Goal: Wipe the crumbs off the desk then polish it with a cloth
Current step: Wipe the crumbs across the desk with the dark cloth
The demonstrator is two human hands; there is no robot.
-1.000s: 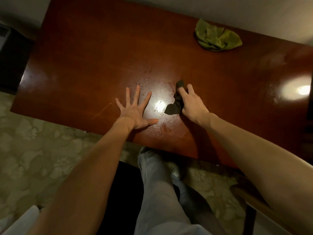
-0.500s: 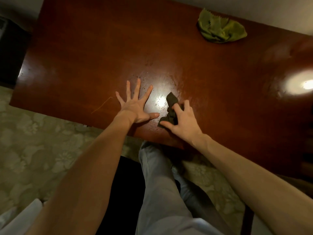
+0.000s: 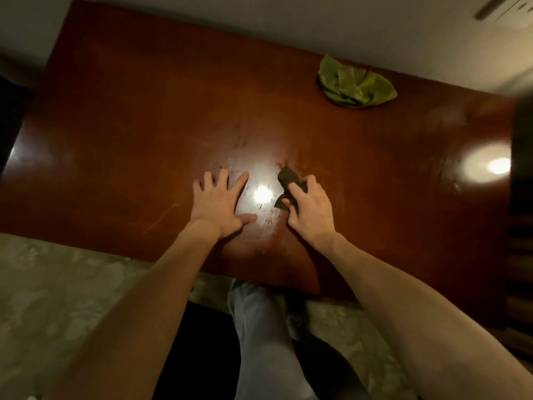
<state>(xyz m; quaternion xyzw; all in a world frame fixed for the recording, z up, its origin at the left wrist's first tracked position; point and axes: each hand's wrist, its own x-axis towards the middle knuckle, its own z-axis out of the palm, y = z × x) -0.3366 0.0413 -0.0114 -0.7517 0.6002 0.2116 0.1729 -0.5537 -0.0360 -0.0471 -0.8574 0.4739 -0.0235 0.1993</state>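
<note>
The glossy reddish-brown desk fills the upper half of the head view. My left hand lies flat on it, fingers spread, near the front edge. Just right of a bright lamp reflection, my right hand grips a small dark cloth and presses it onto the desktop. Fine specks and smears show on the surface between my two hands. A crumpled green cloth lies at the back right of the desk.
A wall runs behind the desk. A second lamp reflection glares at the desk's right end, next to a dark object at the frame edge. Patterned floor and my legs are below the front edge.
My right hand has slid the dark cloth toward the front edge and then back away from it, beside the reflection. My left hand stays flat in place. The view has shifted.
</note>
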